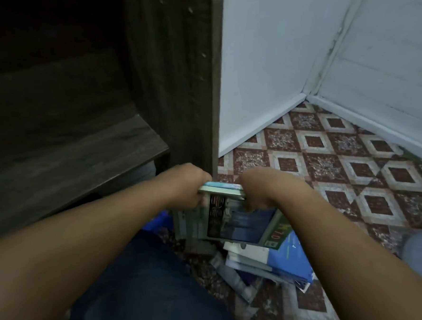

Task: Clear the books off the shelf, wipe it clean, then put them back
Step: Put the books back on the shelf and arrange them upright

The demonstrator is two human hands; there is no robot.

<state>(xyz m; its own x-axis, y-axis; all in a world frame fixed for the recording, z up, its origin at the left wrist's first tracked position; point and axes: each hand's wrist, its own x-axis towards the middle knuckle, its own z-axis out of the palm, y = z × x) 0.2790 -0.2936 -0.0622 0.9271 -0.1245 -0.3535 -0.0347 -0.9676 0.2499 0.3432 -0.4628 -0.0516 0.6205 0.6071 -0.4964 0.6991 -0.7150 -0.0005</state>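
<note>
Pile: loose books [260, 253] lie heaped on the floor [328, 152], off the shelf.
Hands: left hand [189, 183] and right hand [253, 189] each curl tight round one end of a thin stack [219, 187], held just above the pile.
Shelf [81, 153]: the visible board is bare.
Progress: clearing looks mostly done; whether it has been wiped, I cannot tell; the pile is yet to go back.

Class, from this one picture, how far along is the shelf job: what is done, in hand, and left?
Done: the visible shelf board is bare, and a pile of books lies on the tiled floor. In hand: the left hand and right hand grip a small stack above that pile. Left: no cloth shows, so wiping cannot be confirmed; the floor books are not yet back.
</note>
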